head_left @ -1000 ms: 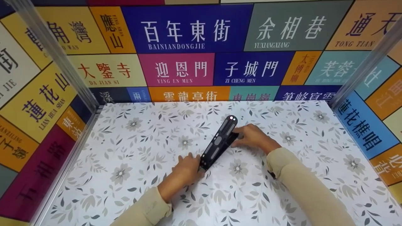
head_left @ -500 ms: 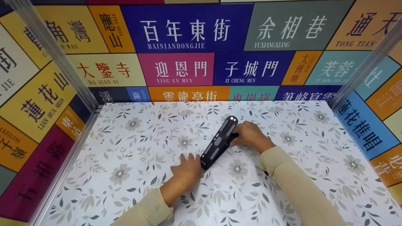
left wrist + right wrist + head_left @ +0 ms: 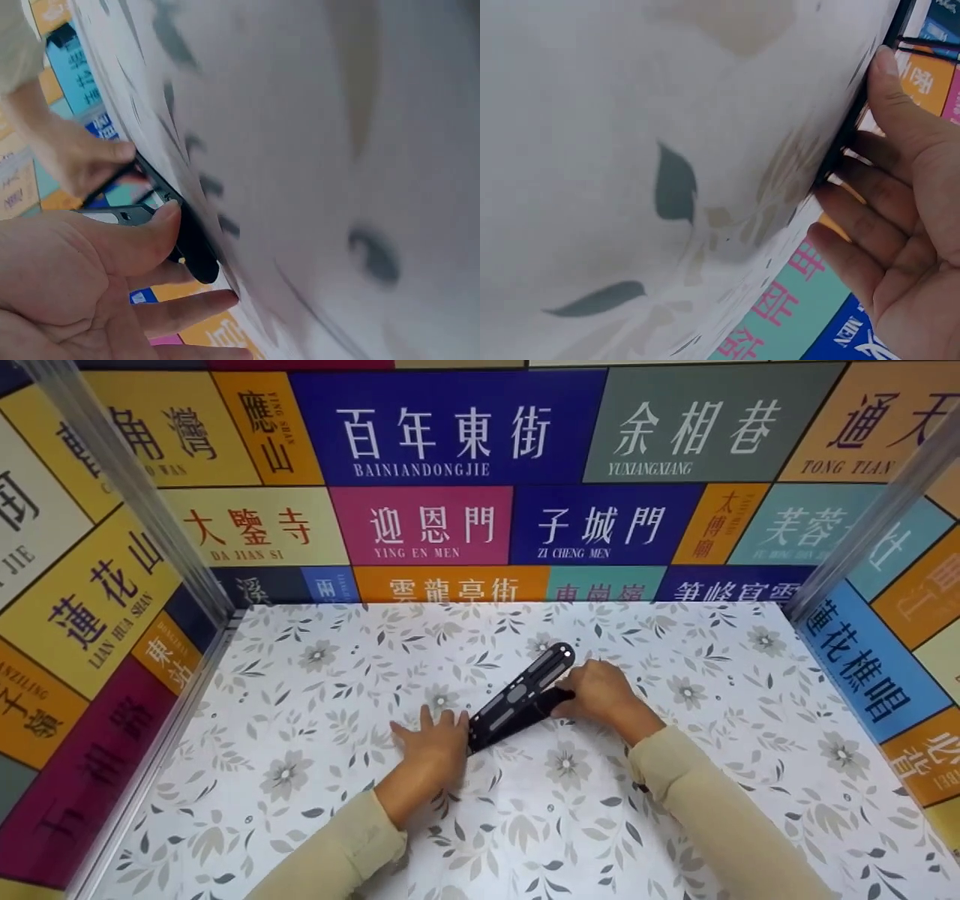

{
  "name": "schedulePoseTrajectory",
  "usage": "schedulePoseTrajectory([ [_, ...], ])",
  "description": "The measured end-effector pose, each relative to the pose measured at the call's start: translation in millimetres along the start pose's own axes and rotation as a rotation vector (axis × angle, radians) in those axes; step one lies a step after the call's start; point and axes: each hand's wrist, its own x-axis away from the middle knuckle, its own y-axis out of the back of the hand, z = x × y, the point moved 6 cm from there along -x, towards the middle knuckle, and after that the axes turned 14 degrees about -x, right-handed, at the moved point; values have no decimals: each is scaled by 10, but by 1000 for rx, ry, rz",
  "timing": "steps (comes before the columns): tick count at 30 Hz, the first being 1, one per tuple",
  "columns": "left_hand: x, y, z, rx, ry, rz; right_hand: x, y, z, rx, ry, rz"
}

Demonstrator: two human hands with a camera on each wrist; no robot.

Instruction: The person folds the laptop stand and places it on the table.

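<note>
A slim black folding laptop stand (image 3: 519,691) with grey pads lies slantwise over the middle of the table, its two bars spread in a narrow V. At its near left end, my left hand (image 3: 431,748) pinches it; in the left wrist view the thumb lies on the joined end, and the other fingers stretch out past it. My right hand (image 3: 602,694) grips the far end of the lower bar (image 3: 531,717). Thumb and fingertips close on that bar's edge in the right wrist view. A small strut between the bars shows in the left wrist view.
Under everything is a white table covering (image 3: 300,825) with grey flowers and leaves. Colourful panels with printed characters (image 3: 457,427) rise behind the table and along both sides. Clear upright strips (image 3: 161,502) mark the corners.
The stand has turned clockwise and its bars have spread farther apart. My left hand has shifted slightly up and left with its end; my right hand has moved slightly, keeping to the lower bar.
</note>
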Motion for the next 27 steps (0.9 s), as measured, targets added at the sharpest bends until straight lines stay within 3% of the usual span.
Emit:
schedulePoseTrajectory([
  [4, -124, 42, 104, -39, -15, -51, 91, 8, 91, 41, 18, -40],
  [9, -289, 79, 213, -71, -75, -92, 169, 24, 195, 69, 10, -18],
  [18, -514, 118, 433, 125, -223, -156, 326, -5, 400, 110, -23, 99],
  [24, -611, 108, 550, 167, -211, -241, 365, -16, 481, 130, -19, 113],
  [27, -627, 103, 576, 155, -201, -249, 364, -13, 489, 140, -10, 103],
])
